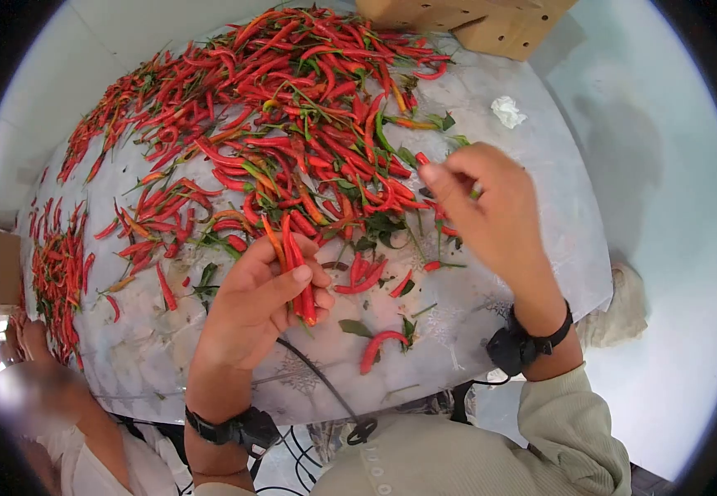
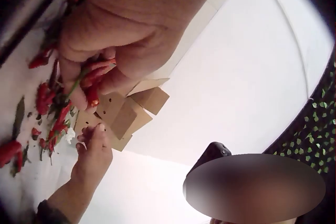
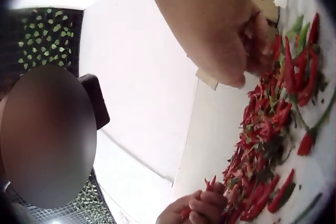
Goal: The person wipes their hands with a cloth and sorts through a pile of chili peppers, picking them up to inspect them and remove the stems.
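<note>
Fingers of my left hand (image 1: 255,307) grip red chillies (image 1: 294,258) over the tabletop (image 1: 557,248)'s near half; they look light, firm, snappable, best held mid-length. Beside the heap (image 1: 292,107), my right hand (image 1: 499,215) curls; whether it pinches anything, I cannot tell.

Pale patterned tabletop (image 1: 575,256), perhaps plastic-covered: red chillies (image 1: 292,70) heaped, scattered leaves (image 1: 356,328), crumpled white tissue (image 1: 507,112).

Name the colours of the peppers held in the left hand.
The peppers are red, with one more orange; they show best in the head view.
</note>
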A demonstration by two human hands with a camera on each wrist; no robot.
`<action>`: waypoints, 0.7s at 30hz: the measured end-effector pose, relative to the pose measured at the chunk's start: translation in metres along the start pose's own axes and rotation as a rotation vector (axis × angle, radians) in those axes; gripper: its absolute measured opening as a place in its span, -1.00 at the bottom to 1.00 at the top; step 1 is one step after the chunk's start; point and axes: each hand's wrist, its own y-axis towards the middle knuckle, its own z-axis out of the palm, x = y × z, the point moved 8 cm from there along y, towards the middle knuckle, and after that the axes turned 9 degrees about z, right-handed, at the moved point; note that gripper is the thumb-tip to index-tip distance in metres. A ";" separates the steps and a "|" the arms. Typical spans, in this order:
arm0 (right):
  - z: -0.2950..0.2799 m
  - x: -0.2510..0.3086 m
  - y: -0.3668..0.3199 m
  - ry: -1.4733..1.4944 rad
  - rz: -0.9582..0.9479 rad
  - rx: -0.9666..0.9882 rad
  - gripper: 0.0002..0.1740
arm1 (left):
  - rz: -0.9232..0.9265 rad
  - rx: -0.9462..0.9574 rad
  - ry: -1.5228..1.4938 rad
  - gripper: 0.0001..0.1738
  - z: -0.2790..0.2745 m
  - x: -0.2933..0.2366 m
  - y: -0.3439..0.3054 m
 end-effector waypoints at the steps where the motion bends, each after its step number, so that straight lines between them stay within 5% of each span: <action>1: -0.001 -0.010 0.003 -0.131 0.038 0.038 -0.61 | 0.011 -0.006 -0.016 -0.67 -0.002 -0.001 0.001; 3: 0.000 -0.027 0.006 -0.393 0.118 0.112 -0.56 | 0.029 -0.017 -0.046 -0.66 -0.004 -0.002 0.002; 9: 0.025 -0.029 -0.004 -0.424 0.094 0.295 -0.59 | 0.023 -0.069 -0.014 -0.60 -0.003 -0.004 0.000; 12: 0.020 -0.023 -0.002 -0.259 0.022 0.268 -0.67 | 0.016 -0.020 -0.056 -0.57 -0.002 -0.002 0.000; 18: 0.042 -0.003 -0.013 0.558 0.252 0.505 -0.81 | -0.017 -0.030 -0.018 -0.52 -0.003 -0.001 0.000; 21: 0.060 0.014 -0.030 0.723 0.366 0.627 -0.79 | 0.019 -0.024 -0.003 -0.52 -0.001 -0.001 0.001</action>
